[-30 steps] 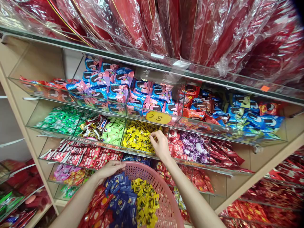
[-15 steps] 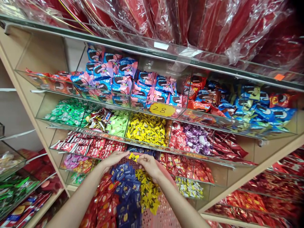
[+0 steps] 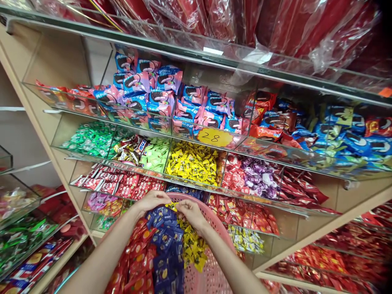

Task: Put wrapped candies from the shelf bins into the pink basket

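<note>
Head view: shelves [image 3: 196, 184] far, pink basket [image 3: 218, 217] near; over it, right hand [image 3: 193, 213] pinches yellow candy [image 3: 172, 206], left hand [image 3: 152, 201] I can't judge.

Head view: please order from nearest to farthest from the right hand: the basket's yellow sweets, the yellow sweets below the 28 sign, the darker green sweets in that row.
1. Yellow sweets in the basket: just below.
2. Yellow shelf sweets: ahead, under the sign.
3. Darker green sweets: far left.
</note>
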`<state>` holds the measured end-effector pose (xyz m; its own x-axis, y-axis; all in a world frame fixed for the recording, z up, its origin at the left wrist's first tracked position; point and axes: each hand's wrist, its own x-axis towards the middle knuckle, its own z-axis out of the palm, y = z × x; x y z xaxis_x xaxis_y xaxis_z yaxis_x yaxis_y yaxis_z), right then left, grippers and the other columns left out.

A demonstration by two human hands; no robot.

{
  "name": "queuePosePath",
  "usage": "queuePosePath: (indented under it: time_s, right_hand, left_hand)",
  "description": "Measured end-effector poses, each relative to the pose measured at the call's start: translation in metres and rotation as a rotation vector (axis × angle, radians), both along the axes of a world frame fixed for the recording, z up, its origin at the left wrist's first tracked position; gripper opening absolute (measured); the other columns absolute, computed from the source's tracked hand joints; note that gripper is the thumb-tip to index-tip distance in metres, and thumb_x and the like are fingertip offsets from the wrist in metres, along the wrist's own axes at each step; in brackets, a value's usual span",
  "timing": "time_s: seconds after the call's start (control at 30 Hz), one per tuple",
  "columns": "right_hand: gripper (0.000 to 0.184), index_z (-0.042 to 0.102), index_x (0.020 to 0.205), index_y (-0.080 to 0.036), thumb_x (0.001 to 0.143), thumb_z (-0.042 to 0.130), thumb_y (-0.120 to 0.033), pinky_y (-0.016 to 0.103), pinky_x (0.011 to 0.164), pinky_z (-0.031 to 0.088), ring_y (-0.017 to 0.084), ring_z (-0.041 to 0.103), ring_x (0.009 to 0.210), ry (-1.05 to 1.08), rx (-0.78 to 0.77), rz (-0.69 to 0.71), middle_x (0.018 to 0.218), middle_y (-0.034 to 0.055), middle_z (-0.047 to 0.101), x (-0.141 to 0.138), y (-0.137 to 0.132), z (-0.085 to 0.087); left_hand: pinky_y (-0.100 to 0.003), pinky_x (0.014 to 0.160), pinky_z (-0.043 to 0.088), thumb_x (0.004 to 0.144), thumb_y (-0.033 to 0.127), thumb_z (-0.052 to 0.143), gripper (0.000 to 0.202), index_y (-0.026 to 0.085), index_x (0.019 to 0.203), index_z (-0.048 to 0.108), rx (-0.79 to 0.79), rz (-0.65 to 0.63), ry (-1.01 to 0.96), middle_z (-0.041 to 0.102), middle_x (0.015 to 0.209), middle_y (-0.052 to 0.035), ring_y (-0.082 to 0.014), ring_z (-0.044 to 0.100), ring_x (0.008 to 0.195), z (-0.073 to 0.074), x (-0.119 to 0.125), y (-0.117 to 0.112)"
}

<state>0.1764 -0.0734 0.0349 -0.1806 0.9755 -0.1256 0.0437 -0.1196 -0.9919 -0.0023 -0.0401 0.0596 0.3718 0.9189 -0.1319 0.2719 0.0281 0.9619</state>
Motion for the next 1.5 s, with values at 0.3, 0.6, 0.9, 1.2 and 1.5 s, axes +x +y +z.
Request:
queuePosePath:
  time_s: [0.3, 0.6, 0.9, 1.2, 1.5]
  right_hand:
    - [0.025, 0.054, 0.066, -0.014, 0.064, 0.058, -0.038, 0.018, 0.041, 0.029, 0.007, 0.044, 0.044, 0.024, 0.043, -0.058, 0.053, -0.0027, 0.055, 0.000, 0.003, -0.006]
    - [0.026, 0.050, 0.072, -0.015, 0.067, 0.055, -0.040, 0.017, 0.042, 0.032, 0.007, 0.048, 0.048, 0.091, 0.069, -0.097, 0.058, -0.0029, 0.054, -0.006, -0.002, -0.010]
    - [0.032, 0.049, 0.067, -0.016, 0.063, 0.059, -0.047, 0.018, 0.039, 0.031, 0.007, 0.043, 0.042, 0.074, 0.048, -0.048, 0.048, -0.0048, 0.049, -0.007, 0.000, -0.016]
    - [0.030, 0.052, 0.067, -0.016, 0.063, 0.061, -0.045, 0.018, 0.041, 0.029, 0.006, 0.041, 0.041, 0.127, 0.057, -0.079, 0.048, -0.0041, 0.052, 0.002, 0.005, -0.014]
    - [0.028, 0.053, 0.067, -0.016, 0.064, 0.060, -0.043, 0.018, 0.043, 0.031, 0.007, 0.043, 0.044, 0.144, 0.048, -0.047, 0.051, -0.0036, 0.053, 0.005, 0.004, -0.010]
  left_hand:
    - [-0.024, 0.064, 0.041, 0.055, 0.038, 0.064, 0.029, 0.015, 0.072, 0.066, -0.017, 0.067, -0.003, 0.065, 0.070, -0.0020, -0.0155, 0.056, 0.068, -0.001, 0.003, 0.000]
    - [-0.024, 0.068, 0.040, 0.056, 0.040, 0.064, 0.031, 0.015, 0.075, 0.066, 0.000, 0.121, 0.004, 0.065, 0.074, -0.0024, -0.0160, 0.056, 0.073, -0.006, 0.006, 0.005]
    - [-0.024, 0.068, 0.040, 0.057, 0.040, 0.064, 0.030, 0.015, 0.074, 0.066, -0.001, 0.026, -0.026, 0.066, 0.074, -0.0018, -0.0167, 0.056, 0.073, -0.006, 0.002, 0.007]
    - [-0.024, 0.066, 0.041, 0.057, 0.040, 0.065, 0.032, 0.015, 0.075, 0.067, -0.045, -0.007, 0.017, 0.066, 0.076, -0.0026, -0.0169, 0.058, 0.072, -0.004, 0.002, 0.005]
    - [-0.024, 0.068, 0.042, 0.057, 0.042, 0.065, 0.032, 0.017, 0.076, 0.065, -0.057, -0.024, -0.020, 0.065, 0.077, -0.0007, -0.0156, 0.057, 0.073, -0.001, 0.003, 0.002]
